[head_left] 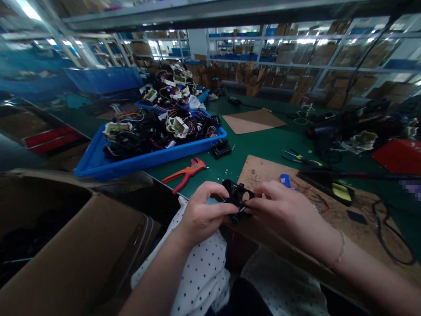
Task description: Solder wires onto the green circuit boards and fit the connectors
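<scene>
Between my two hands, over the near edge of the bench, is a small black plastic part (237,191) with a round tan piece in it. My left hand (205,213) grips its left side between thumb and fingers. Opposite it, my right hand (279,208) is closed with thumb and fingertips at the part's right side. A small shiny sliver shows near the fingertips; what it is I cannot make out. Red-orange wire strippers (187,174) lie on the green bench just beyond my left hand.
A blue tray (158,159) heaped with black parts and wires stands left of centre. A brown board (259,169) carries wires, a blue piece (285,180) and a soldering-iron stand with yellow sponge (342,193). At the left is an open cardboard box (75,237). Pliers (294,156) lie farther right.
</scene>
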`<action>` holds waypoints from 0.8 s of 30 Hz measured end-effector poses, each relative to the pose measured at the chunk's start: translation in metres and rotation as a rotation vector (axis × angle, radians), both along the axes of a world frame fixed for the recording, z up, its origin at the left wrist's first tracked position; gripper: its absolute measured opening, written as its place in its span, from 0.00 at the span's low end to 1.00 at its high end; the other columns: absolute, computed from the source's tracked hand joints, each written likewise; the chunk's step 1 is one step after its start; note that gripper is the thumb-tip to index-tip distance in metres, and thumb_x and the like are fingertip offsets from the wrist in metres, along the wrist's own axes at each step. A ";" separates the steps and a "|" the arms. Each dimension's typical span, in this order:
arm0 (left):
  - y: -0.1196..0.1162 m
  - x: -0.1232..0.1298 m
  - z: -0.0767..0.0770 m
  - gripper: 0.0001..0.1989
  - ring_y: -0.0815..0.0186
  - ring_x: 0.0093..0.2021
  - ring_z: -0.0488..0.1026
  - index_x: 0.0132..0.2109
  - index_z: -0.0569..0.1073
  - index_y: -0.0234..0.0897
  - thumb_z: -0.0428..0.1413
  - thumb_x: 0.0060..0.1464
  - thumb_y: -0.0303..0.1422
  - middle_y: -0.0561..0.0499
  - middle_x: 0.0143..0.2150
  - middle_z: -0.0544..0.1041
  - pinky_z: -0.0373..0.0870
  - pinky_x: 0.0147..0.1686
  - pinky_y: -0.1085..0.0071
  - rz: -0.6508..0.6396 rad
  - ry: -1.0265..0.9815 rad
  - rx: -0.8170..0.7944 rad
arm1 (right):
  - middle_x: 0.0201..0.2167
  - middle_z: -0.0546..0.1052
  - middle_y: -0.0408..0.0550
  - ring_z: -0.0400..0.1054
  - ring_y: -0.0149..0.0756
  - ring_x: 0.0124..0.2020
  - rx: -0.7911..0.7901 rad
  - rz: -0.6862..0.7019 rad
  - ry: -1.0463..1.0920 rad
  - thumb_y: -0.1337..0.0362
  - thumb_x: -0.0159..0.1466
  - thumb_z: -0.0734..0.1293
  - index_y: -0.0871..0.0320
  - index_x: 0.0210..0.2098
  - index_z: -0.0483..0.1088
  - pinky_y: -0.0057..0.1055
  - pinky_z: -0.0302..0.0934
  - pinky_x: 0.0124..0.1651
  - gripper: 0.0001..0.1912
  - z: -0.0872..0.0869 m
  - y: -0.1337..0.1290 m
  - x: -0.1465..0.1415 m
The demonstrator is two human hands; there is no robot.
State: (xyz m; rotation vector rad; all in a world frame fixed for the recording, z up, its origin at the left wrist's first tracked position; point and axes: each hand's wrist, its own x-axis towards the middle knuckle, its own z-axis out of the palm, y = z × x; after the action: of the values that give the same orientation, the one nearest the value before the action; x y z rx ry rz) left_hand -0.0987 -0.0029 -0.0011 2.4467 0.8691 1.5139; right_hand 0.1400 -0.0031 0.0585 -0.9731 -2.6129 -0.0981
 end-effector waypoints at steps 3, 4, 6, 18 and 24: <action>-0.005 -0.003 0.000 0.16 0.65 0.49 0.72 0.40 0.81 0.43 0.57 0.54 0.17 0.48 0.51 0.70 0.75 0.42 0.70 0.016 -0.003 -0.038 | 0.35 0.75 0.50 0.67 0.35 0.34 0.040 0.063 0.087 0.64 0.69 0.64 0.56 0.41 0.77 0.30 0.61 0.33 0.09 -0.002 -0.001 -0.001; -0.007 -0.004 0.000 0.16 0.64 0.49 0.72 0.40 0.80 0.44 0.57 0.54 0.17 0.48 0.54 0.70 0.75 0.42 0.69 0.014 0.011 -0.057 | 0.35 0.75 0.50 0.68 0.35 0.34 0.063 0.095 0.105 0.64 0.69 0.63 0.56 0.41 0.76 0.30 0.62 0.33 0.09 -0.002 0.000 -0.001; -0.010 -0.005 0.002 0.17 0.63 0.49 0.72 0.43 0.80 0.45 0.56 0.54 0.18 0.48 0.60 0.69 0.75 0.44 0.67 -0.010 0.054 -0.112 | 0.36 0.77 0.50 0.69 0.35 0.35 0.121 0.196 0.093 0.65 0.69 0.61 0.58 0.42 0.75 0.30 0.64 0.35 0.10 -0.002 0.001 -0.001; -0.013 -0.001 0.006 0.29 0.62 0.52 0.76 0.60 0.69 0.41 0.63 0.52 0.25 0.47 0.53 0.78 0.73 0.53 0.66 -0.222 -0.028 -0.633 | 0.34 0.78 0.46 0.73 0.34 0.32 -0.090 0.280 -0.080 0.75 0.62 0.59 0.57 0.41 0.67 0.30 0.64 0.33 0.11 0.005 0.005 -0.008; -0.022 0.013 0.001 0.15 0.64 0.38 0.75 0.51 0.76 0.35 0.58 0.56 0.24 0.49 0.40 0.78 0.74 0.36 0.70 0.265 0.263 -0.080 | 0.32 0.74 0.45 0.70 0.39 0.29 0.045 0.186 -0.249 0.77 0.57 0.63 0.55 0.39 0.67 0.35 0.61 0.32 0.14 0.022 0.001 0.002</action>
State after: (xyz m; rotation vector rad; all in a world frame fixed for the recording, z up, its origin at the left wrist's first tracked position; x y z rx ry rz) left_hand -0.0855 -0.0248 0.0000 2.5919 1.3199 1.2128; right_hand 0.1422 -0.0022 0.0803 -0.7385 -2.9000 -0.2443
